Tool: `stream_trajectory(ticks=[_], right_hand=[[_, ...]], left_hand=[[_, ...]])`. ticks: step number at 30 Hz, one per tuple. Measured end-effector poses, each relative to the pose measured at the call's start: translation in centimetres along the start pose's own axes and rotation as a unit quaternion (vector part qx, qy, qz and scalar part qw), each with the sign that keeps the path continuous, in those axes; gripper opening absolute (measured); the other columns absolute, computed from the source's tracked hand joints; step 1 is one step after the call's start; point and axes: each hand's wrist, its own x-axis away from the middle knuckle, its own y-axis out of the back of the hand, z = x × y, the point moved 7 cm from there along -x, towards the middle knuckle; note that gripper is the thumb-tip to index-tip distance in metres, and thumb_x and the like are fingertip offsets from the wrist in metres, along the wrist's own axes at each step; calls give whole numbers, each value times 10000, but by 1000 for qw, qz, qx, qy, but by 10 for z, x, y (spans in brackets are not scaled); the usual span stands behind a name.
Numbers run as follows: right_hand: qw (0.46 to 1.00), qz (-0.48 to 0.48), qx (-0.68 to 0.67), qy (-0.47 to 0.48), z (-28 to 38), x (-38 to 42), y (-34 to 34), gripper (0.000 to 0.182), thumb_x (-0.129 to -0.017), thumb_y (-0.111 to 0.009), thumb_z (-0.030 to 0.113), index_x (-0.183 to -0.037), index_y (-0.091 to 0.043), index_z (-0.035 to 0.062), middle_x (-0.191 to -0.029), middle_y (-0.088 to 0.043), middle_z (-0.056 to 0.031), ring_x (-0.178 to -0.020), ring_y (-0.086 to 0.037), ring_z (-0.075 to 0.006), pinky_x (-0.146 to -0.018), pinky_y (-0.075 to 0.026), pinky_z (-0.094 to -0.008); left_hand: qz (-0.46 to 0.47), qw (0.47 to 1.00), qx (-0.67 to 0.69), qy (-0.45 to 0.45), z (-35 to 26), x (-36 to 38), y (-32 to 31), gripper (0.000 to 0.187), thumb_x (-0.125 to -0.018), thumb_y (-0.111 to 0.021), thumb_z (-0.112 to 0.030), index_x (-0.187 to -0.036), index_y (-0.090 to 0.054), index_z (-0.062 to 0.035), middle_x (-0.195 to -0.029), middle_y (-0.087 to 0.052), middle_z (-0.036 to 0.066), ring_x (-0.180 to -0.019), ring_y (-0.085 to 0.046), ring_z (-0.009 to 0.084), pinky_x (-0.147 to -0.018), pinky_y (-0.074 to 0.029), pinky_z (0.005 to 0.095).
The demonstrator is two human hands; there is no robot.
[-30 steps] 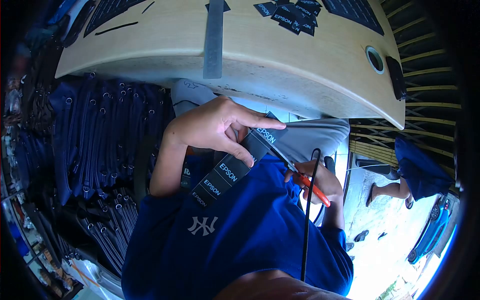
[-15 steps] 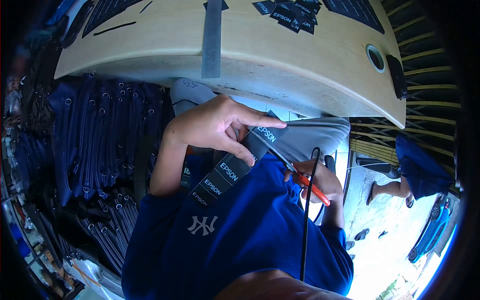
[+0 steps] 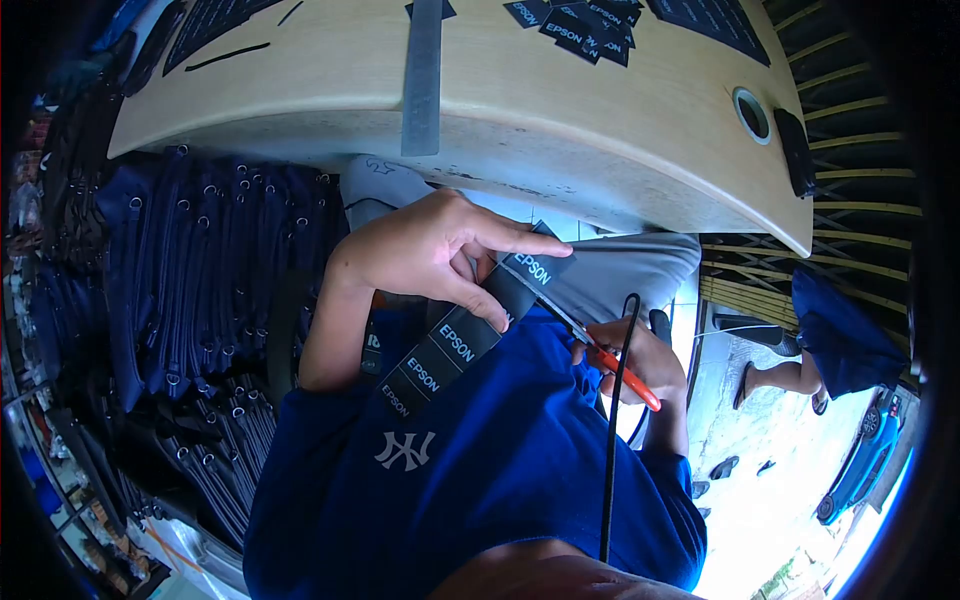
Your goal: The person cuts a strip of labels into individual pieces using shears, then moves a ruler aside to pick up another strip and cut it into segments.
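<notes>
A black strip of labels (image 3: 440,350) printed EPSON in white hangs at a slant in front of my blue shirt. Its upper end is pinched between the thumb and fingers of my left hand (image 3: 425,250). My right hand (image 3: 640,360) grips a pair of scissors (image 3: 620,378) with red-orange handles. The blades reach up and left to the strip, along the line below the topmost label (image 3: 535,267). A dark cord (image 3: 612,450) passes in front of my right hand and hides part of it.
On the table (image 3: 330,75) ahead lie a metal ruler (image 3: 422,90) jutting over the edge, a pile of cut labels (image 3: 585,28), label sheets (image 3: 710,25) and a tape roll (image 3: 751,115). Navy straps (image 3: 200,270) with metal rings hang at left. Another person's leg (image 3: 785,378) shows at right.
Almost nothing differs. The hanging lower end of the label strip has shifted slightly; both hands and the scissors stay in place.
</notes>
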Motion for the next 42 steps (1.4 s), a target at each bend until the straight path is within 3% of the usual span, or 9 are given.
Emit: stream_trajectory(ticks=[3, 8, 14, 18, 20, 27, 29, 35, 42], right_hand=[[999, 12, 5, -31, 1, 0, -1, 510, -710, -760, 469, -878, -619, 9, -718, -601, -82, -643, -600, -225, -583, -456, -323], [998, -19, 15, -59, 7, -3, 1, 719, -723, -580, 717, -781, -588, 0, -615, -563, -77, -522, -564, -206, -517, -426, -321], [997, -23, 51, -60, 7, -1, -2, 708, -817, -467, 710, -727, -599, 20, -566, -540, -66, -492, -548, -198, -498, -419, -315], [996, -47, 51, -47, 1, 1, -3, 665, -843, -481, 667, -704, -597, 26, -556, -536, -58, -478, -536, -195, -488, -413, -312], [997, -48, 14, -54, -2, 2, -2, 501, -816, -674, 475, -703, -584, -4, -548, -501, -67, -478, -479, -192, -478, -370, -326], [997, -62, -2, -40, -2, 5, 0, 399, -825, -696, 367, -699, -572, 10, -570, -510, -49, -520, -495, -170, -491, -373, -313], [996, -77, -29, -41, -8, 7, -2, 347, -820, -704, 318, -704, -578, 17, -580, -519, -50, -521, -495, -167, -492, -376, -308], [992, -112, -29, -42, -9, 8, -6, 523, -850, -594, 508, -709, -564, 6, -598, -510, -61, -541, -492, -172, -517, -384, -307], [941, -326, -77, -37, 7, -2, -5, 598, -851, -528, 594, -763, -519, 2, -623, -473, -30, -572, -448, -137, -540, -375, -295]], left_hand=[[6, 1000, 4, 11, 1, 0, -1, 727, -600, -856, -135, -1267, -569, -152, -882, -686, 79, -556, -595, 45, -501, -507, 178], [8, 1000, -7, 15, 1, 1, 0, 733, -595, -856, -121, -1269, -568, -147, -917, -683, 79, -556, -586, 38, -498, -501, 172], [6, 1000, -10, 20, 2, 2, 2, 735, -601, -853, -106, -1275, -562, -143, -929, -683, 78, -550, -570, 29, -492, -490, 165], [-5, 999, 21, 40, 5, 2, 3, 734, -604, -848, -80, -1277, -560, -133, -956, -683, 81, -550, -556, 19, -491, -485, 159], [4, 999, -2, 45, 5, 3, 6, 739, -613, -837, -41, -1289, -545, -112, -973, -683, 76, -551, -538, 12, -488, -482, 155], [-62, 996, 64, 27, -10, -3, 28, 703, -662, -796, 7, -1303, -530, -100, -852, -702, 81, -573, -552, 38, -513, -466, 197], [-73, 996, 31, 33, -21, -15, 45, 714, -664, -739, 117, -1316, -488, -29, -952, -688, 145, -791, -672, 137, -700, -564, 232], [-132, 970, -204, -21, -52, -92, 110, 630, -735, -752, -40, -1317, -517, -81, -718, -658, 0, -600, -543, 21, -553, -417, 184], [-224, 951, -194, -91, -18, -119, 160, 1003, -659, -823, -116, -1474, -244, -193, -1197, -594, 201, -803, -629, 151, -710, -501, 261]])
